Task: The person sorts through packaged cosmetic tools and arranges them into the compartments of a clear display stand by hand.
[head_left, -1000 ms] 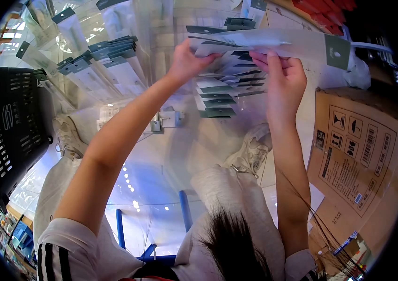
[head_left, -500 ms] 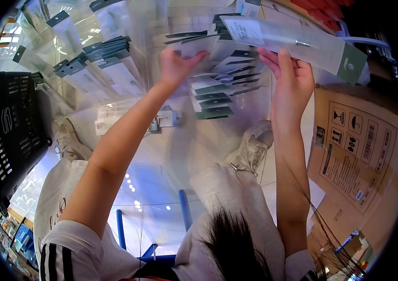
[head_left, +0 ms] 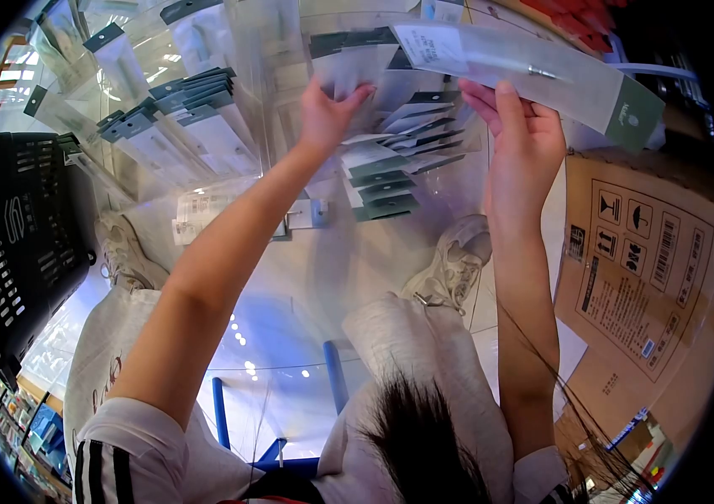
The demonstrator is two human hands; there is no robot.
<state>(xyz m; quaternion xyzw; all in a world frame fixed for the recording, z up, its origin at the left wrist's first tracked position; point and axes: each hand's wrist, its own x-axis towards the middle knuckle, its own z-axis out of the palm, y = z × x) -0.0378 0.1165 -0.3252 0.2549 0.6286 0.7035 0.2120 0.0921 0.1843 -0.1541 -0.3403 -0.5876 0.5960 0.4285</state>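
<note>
My right hand is closed on the lower edge of a long clear packet, thumb in front. That packet has a dark green header at its right end, a white label at its left end and a slim item with a metal band inside, perhaps a brush. My left hand pinches a few similar packets, with green headers pointing away from me; its fingertips are partly hidden behind them. Just below, between the hands, a fanned stack of green-headed packets overlaps in a row.
More green-headed packets stand in rows at the left. A black perforated basket is at far left, and a printed cardboard box at right. My shoes and a blue metal frame are below. Red items lie at top right.
The packets in my left hand have tilted so their faces and green headers show more. My left hand has shifted slightly right and down. My right hand has barely moved.
</note>
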